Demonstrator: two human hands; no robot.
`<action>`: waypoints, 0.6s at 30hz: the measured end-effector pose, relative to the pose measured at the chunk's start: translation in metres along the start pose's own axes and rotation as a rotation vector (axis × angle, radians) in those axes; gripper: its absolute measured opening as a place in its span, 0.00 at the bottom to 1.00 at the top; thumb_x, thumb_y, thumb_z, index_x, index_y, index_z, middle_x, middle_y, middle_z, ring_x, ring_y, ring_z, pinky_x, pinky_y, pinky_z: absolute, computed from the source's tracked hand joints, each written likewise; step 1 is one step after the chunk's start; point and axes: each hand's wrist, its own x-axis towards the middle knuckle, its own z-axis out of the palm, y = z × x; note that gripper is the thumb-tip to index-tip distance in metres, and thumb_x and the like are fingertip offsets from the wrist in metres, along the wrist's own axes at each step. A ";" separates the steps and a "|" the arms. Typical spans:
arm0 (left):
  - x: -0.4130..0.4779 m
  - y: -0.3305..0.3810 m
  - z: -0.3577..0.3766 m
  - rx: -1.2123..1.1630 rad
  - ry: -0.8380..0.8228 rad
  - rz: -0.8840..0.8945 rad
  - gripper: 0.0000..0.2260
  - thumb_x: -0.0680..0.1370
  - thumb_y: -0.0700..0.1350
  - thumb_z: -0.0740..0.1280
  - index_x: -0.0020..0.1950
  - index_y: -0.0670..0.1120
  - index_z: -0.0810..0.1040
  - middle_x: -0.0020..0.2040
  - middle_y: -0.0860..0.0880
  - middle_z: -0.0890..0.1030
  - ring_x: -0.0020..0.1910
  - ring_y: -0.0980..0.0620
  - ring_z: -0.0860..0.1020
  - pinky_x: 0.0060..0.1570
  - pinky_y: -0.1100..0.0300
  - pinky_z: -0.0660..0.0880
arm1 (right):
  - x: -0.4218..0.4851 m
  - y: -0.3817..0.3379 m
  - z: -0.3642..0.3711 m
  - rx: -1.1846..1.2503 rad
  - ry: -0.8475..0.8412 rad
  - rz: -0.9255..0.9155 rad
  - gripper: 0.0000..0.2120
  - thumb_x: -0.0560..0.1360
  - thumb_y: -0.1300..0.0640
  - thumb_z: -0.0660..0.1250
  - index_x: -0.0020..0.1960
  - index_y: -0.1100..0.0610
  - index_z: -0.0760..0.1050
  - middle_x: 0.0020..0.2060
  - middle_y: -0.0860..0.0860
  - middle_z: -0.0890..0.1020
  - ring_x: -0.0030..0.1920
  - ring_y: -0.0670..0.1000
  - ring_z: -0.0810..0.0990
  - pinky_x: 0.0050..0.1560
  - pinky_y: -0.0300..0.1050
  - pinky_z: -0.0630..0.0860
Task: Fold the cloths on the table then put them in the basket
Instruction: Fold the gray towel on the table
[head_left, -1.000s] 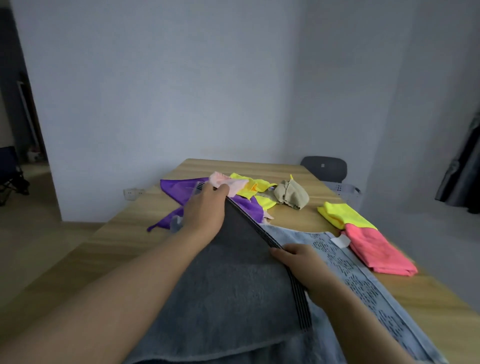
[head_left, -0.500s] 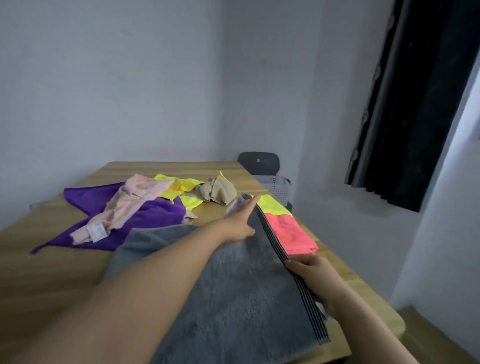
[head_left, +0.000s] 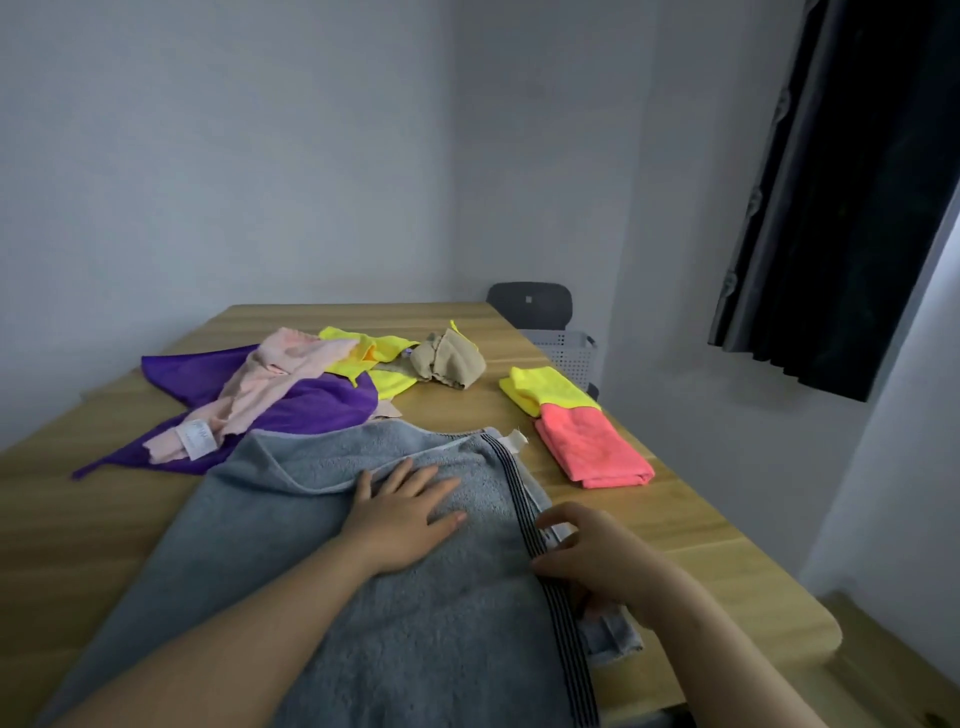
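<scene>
A large grey towel (head_left: 415, 613) with a dark striped border lies folded over on the wooden table (head_left: 701, 525) in front of me. My left hand (head_left: 400, 512) lies flat on it with fingers spread, pressing the top layer down. My right hand (head_left: 587, 556) rests at the striped edge, fingers curled loosely over the border. Farther back lie a purple cloth (head_left: 311, 410), a pink cloth (head_left: 260, 384), a yellow cloth (head_left: 379, 358) and a crumpled beige cloth (head_left: 452, 358). To the right sit a folded yellow cloth (head_left: 545, 387) and a folded coral cloth (head_left: 592, 452).
A pale perforated basket (head_left: 566, 353) stands beyond the table's far right corner, beside a dark chair (head_left: 530, 304). A dark curtain (head_left: 852, 182) hangs at the right. The table's right edge runs close to the folded cloths.
The lifted towel layer has been laid down flat. My left hand dropped from the raised corner and now presses the towel; my right hand stays at the striped edge. The view turned right.
</scene>
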 end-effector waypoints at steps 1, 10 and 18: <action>-0.004 -0.006 -0.003 -0.022 0.015 0.030 0.24 0.79 0.64 0.49 0.74 0.62 0.53 0.77 0.58 0.49 0.76 0.56 0.43 0.71 0.43 0.39 | 0.001 -0.005 0.003 0.014 -0.023 0.008 0.16 0.72 0.57 0.70 0.57 0.49 0.71 0.36 0.51 0.76 0.23 0.44 0.76 0.21 0.38 0.73; -0.018 -0.072 -0.045 0.025 0.185 -0.120 0.24 0.76 0.50 0.61 0.72 0.55 0.61 0.73 0.54 0.63 0.73 0.52 0.59 0.69 0.46 0.56 | 0.059 -0.038 0.016 -0.010 0.170 -0.014 0.09 0.74 0.52 0.66 0.54 0.51 0.74 0.34 0.50 0.73 0.30 0.47 0.71 0.23 0.35 0.67; -0.005 -0.104 -0.080 -0.052 0.321 -0.120 0.07 0.79 0.48 0.58 0.47 0.51 0.76 0.42 0.55 0.79 0.44 0.51 0.76 0.49 0.56 0.71 | 0.096 -0.045 0.017 -0.077 0.290 -0.177 0.18 0.69 0.72 0.59 0.40 0.53 0.82 0.37 0.50 0.81 0.37 0.48 0.75 0.37 0.38 0.71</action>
